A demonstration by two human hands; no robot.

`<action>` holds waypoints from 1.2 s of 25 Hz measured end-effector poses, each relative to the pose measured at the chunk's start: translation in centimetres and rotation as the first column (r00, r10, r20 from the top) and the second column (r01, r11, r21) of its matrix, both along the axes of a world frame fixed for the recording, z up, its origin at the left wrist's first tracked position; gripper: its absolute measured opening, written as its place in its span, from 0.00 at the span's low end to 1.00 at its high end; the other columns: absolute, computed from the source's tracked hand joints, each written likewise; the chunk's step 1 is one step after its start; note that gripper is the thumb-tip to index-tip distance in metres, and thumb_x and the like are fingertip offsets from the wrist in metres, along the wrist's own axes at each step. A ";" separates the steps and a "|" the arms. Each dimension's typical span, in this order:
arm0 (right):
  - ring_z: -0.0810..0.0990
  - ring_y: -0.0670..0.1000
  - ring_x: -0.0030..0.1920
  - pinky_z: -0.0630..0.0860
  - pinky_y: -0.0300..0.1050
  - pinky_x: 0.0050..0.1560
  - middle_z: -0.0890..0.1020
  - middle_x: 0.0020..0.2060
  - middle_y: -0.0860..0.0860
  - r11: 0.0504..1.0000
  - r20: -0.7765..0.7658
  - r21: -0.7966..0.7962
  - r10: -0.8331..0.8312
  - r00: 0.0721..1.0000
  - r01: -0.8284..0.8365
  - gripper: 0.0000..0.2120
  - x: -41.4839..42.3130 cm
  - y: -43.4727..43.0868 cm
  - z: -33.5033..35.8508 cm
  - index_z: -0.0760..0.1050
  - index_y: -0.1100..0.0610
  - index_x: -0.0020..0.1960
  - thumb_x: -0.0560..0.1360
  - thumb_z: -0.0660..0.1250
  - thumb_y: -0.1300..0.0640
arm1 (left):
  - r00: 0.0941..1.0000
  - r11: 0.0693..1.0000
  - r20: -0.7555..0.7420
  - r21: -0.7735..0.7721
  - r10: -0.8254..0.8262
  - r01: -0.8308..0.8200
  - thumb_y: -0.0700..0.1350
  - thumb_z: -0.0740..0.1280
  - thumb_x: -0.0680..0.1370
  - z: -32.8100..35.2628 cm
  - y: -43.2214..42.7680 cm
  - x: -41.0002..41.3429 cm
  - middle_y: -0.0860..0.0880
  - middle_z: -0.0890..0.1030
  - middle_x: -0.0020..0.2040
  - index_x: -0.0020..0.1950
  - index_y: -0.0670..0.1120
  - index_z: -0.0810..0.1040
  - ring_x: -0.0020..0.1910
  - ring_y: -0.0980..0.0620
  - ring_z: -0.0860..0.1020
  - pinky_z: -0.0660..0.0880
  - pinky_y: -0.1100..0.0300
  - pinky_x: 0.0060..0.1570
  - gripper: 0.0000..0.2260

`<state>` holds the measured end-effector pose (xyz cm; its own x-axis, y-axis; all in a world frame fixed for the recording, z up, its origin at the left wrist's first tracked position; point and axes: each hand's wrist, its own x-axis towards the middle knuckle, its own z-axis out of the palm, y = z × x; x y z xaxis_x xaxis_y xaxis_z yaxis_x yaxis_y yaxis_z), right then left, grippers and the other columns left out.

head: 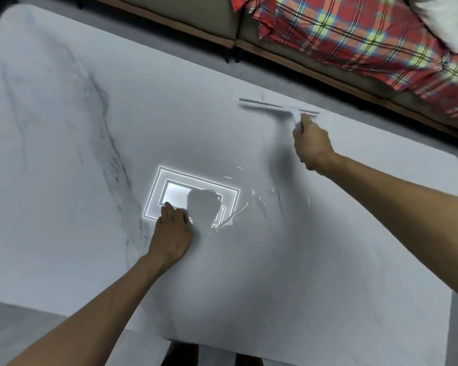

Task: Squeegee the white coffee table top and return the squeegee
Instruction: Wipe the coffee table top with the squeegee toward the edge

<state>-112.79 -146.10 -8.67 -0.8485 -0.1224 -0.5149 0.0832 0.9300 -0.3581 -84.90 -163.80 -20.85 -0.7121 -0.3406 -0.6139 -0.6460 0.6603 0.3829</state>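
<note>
Head view: squeegee (275,106) sits in the upper right-centre of the frame, blade down on the white desk (328,273), close to the far edge. Blade runs roughly along that edge. It's blurred, so I can't confirm the rubber seats along its full length.

Handling, my read:
- Light plastic tool, stiff bar and handle, soft rubber lip.
- It won't break, but it will skip or chatter if you tilt it off flat.
- The desk looks glossy and wet, so expect low friction and easy slide.
- Hold it on the handle below the bar, not on the blade. You already have it there.

Right grip (312,146): fingers wrapped round the handle, index end up near the bar, arm reaching out from the right edge of the frame. It holds nothing else.

Left grip (171,231): planted on the desk at lower centre, on the bright lamp reflection (169,196). Fingers look bent with tips down. I can't tell if it's pressing bare or has something small under it.

Water streaks (238,210) lie mid-frame, between the two grips and well apart from the blade. My judgement is that patch hasn't been pulled off yet.

Sofa (196,19) with plaid blanket (368,35) is just beyond the far edge, so watch runoff going that way.
</note>
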 end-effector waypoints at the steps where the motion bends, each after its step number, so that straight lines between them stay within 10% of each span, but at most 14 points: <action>1: 0.73 0.59 0.40 0.68 0.45 0.25 0.77 0.53 0.62 0.998 0.018 -0.027 -0.065 0.998 0.065 0.10 -1.1 -2.0 -1.0 0.65 0.52 0.60 0.80 0.50 0.58 | 1.000 1.000 -0.002 0.000 0.011 -0.011 0.39 0.53 0.77 -0.1 -0.2 -0.1 0.33 0.63 0.71 0.60 0.39 0.70 0.72 0.37 0.63 0.66 0.51 0.60 0.14; 4: 0.73 0.59 0.41 0.66 0.43 0.23 0.75 0.58 0.60 0.993 0.023 -0.036 -0.109 0.994 0.110 0.18 -1.1 -5.3 -3.5 0.61 0.52 0.69 0.80 0.50 0.59 | 1.000 1.000 0.028 0.022 0.000 -0.001 0.37 0.54 0.77 -0.6 -0.7 -0.7 0.34 0.67 0.66 0.56 0.40 0.69 0.71 0.37 0.64 0.67 0.51 0.54 0.09; 9: 0.78 0.65 0.49 0.74 0.53 0.48 0.81 0.51 0.60 0.923 -0.074 0.006 0.383 0.921 -0.384 0.24 6.8 -1.3 -4.1 0.56 0.48 0.77 0.82 0.52 0.55 | 0.997 0.997 0.072 0.067 0.032 -0.036 0.36 0.54 0.75 -0.2 -0.7 -0.9 0.31 0.56 0.74 0.60 0.39 0.68 0.77 0.37 0.55 0.64 0.49 0.67 0.13; 17: 0.78 0.54 0.40 0.75 0.48 0.40 0.79 0.41 0.49 0.782 0.061 0.238 0.580 0.812 -0.576 0.24 11.1 14.9 -1.5 0.53 0.36 0.76 0.82 0.53 0.50 | 0.996 0.999 0.089 0.047 -0.018 0.014 0.39 0.56 0.78 0.2 -0.5 -0.9 0.29 0.51 0.76 0.65 0.39 0.66 0.78 0.36 0.50 0.59 0.49 0.72 0.16; 25: 0.79 0.60 0.59 0.75 0.50 0.55 0.80 0.62 0.51 0.895 0.002 0.204 0.404 0.915 -0.396 0.19 4.1 13.3 2.5 0.64 0.36 0.71 0.80 0.54 0.42 | 0.992 0.995 0.088 0.063 -0.086 0.081 0.37 0.55 0.75 0.4 -0.7 -0.7 0.29 0.50 0.76 0.58 0.38 0.69 0.78 0.37 0.46 0.61 0.47 0.72 0.13; 30: 0.71 0.56 0.43 0.67 0.42 0.28 0.77 0.54 0.59 0.997 -0.014 -0.048 -0.054 0.998 0.053 0.15 -1.2 0.7 -3.0 0.66 0.45 0.65 0.80 0.50 0.53 | 0.990 0.996 0.117 0.053 -0.078 0.073 0.41 0.58 0.77 0.0 -0.7 -0.5 0.31 0.50 0.77 0.63 0.37 0.69 0.78 0.36 0.49 0.62 0.45 0.72 0.15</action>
<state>-114.03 -145.38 -11.65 -0.8621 -0.1007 -0.4966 0.1267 0.9061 -0.4037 -85.42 -164.52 -20.87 -0.6557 -0.2564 -0.7101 -0.6378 0.6915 0.3392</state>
